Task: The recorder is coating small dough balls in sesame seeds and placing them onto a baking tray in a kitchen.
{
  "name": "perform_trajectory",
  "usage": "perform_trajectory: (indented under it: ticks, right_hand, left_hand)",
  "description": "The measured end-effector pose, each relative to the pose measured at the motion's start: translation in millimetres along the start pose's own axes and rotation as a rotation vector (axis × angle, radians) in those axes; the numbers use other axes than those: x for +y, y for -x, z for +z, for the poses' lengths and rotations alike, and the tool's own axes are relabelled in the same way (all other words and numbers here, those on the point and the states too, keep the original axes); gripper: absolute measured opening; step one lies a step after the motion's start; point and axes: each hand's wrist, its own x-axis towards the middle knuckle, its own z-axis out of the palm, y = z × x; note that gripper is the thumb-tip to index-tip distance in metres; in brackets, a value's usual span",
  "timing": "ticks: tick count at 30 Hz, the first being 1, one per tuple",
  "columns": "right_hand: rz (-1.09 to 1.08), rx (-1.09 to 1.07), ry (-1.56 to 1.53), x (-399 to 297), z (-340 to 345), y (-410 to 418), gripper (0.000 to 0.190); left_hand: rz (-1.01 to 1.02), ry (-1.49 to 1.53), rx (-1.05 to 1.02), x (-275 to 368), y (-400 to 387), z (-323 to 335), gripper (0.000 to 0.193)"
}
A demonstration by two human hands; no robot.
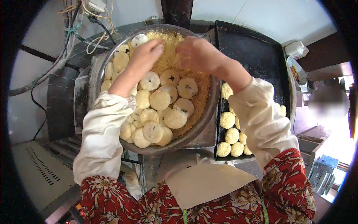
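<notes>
A wide metal basin holds yellow crumbs and many flat, pale dough rounds, some with dark filling showing through. Over its far part, my left hand hovers with curled fingers, close to a round near the rim. My right hand is blurred at the crumbs on the far right side; its fingertips and anything in them are hidden. To the right, a black baking tray carries crumb-coated rounds in its near part, partly covered by my right sleeve.
Cables hang along the wall at left. A white container and a bowl with brownish contents stand beyond the tray's right edge. A vented metal panel lies at lower left. A blurred-out round patch covers something at far right.
</notes>
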Motion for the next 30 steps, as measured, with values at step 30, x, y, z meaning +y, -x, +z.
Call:
perform_trajectory:
  ticks: [30]
  right_hand:
    - [0.813, 0.22, 0.051, 227, 22, 379, 0.044]
  left_hand:
    - [0.42, -0.156, -0.581, 222, -75, 400, 0.033]
